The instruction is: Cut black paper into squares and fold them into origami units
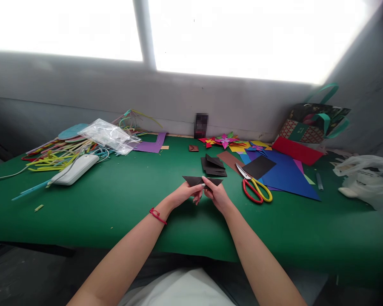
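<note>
Between my two hands is a small folded piece of black paper [194,181], raised slightly over the green table with its pointed ends sticking out to both sides. My left hand [185,194] pinches it from the left, thumb on top. From the right, my right hand [217,194] grips it too, its thumb near the middle fold. Some fingers are hidden under the paper. Just beyond lie folded black paper pieces [213,166], and a small folded brown piece [193,148] sits farther back. Scissors [252,185] with red and yellow handles rest right of my hands.
Coloured paper sheets [289,174] and folded paper stars [225,141] lie at the back right, near a gift bag [306,123] and a plastic bag [364,178]. A white power strip [76,170], paper strips and clear plastic packaging [107,135] occupy the left. A dark upright object [201,126] leans on the wall.
</note>
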Available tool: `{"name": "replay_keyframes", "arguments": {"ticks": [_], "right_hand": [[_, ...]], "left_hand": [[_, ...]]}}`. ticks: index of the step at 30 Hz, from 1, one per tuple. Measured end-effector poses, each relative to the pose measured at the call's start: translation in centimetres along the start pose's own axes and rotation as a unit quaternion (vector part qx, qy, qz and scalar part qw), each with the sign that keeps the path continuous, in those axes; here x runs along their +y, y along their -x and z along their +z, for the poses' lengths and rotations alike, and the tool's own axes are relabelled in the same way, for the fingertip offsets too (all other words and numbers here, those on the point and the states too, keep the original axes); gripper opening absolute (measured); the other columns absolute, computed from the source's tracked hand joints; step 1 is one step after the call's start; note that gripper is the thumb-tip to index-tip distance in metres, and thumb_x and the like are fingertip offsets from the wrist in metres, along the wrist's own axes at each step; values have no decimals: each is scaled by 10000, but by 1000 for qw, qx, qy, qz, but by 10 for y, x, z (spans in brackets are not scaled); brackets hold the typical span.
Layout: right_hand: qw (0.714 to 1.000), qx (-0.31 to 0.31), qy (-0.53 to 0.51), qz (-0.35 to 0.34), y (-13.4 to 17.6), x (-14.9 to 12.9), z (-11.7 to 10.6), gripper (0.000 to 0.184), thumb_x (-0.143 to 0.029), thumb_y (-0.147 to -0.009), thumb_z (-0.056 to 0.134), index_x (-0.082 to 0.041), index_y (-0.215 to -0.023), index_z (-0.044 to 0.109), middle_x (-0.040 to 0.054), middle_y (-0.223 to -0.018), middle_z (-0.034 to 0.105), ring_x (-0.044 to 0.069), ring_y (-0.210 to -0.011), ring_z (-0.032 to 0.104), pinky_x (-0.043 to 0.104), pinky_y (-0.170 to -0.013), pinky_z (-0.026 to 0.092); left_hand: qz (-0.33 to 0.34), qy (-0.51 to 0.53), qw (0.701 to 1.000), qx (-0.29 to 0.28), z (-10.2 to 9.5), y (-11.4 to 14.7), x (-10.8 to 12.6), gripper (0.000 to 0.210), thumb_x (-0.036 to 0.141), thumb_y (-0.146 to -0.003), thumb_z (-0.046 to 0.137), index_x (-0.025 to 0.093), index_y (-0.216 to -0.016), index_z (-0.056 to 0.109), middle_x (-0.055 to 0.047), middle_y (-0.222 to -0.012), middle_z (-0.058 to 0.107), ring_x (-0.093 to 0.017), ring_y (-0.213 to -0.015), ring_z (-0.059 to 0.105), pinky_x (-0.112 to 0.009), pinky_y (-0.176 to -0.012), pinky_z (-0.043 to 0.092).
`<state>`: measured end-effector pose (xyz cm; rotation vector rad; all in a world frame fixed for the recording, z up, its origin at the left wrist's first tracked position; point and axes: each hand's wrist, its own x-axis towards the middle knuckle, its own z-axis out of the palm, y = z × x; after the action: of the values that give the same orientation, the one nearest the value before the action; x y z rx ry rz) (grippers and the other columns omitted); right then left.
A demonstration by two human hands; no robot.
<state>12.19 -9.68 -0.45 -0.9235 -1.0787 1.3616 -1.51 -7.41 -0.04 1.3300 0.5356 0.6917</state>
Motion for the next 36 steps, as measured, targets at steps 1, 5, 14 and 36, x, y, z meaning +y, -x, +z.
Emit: {"name": "replay_keyframes", "arguments": {"ticks": [1,5,14,36], "right_hand": [[1000,6,1,-3,0,0,-1,417,-417,-731,564,-198,-456,341,-82,-353,244,54,-334,201,249,-385,147],[1000,24,1,-8,-2,2,-3,413,-405,-726,570,-194,-448,349,-76,-347,273,53,-330,207,247,-375,147],[999,44,-21,-2,-5,8,-8,371,-390,-732,572,-182,-485,390,-70,-343,320,49,-321,238,234,-361,136],[995,40,-90,5,-6,-2,-13,236,-319,-730,557,-168,-563,485,-27,-443,456,75,-351,359,217,-341,204]], "left_hand": [[-7,-3,1000,-9,0,0,0,405,433,-782,468,118,-529,490,13,-446,466,-70,-375,424,-233,-447,415],[-40,-19,998,-47,-1,0,0,546,516,-818,333,105,-520,534,-8,-382,463,-86,-364,447,-241,-484,427],[-72,47,995,-41,-8,-4,-2,677,636,-776,217,92,-609,582,-42,-455,520,-117,-428,496,-269,-527,438],[-15,139,983,121,-22,-11,-4,625,661,-749,243,128,-669,560,-12,-503,512,-106,-416,486,-228,-444,379]]}}
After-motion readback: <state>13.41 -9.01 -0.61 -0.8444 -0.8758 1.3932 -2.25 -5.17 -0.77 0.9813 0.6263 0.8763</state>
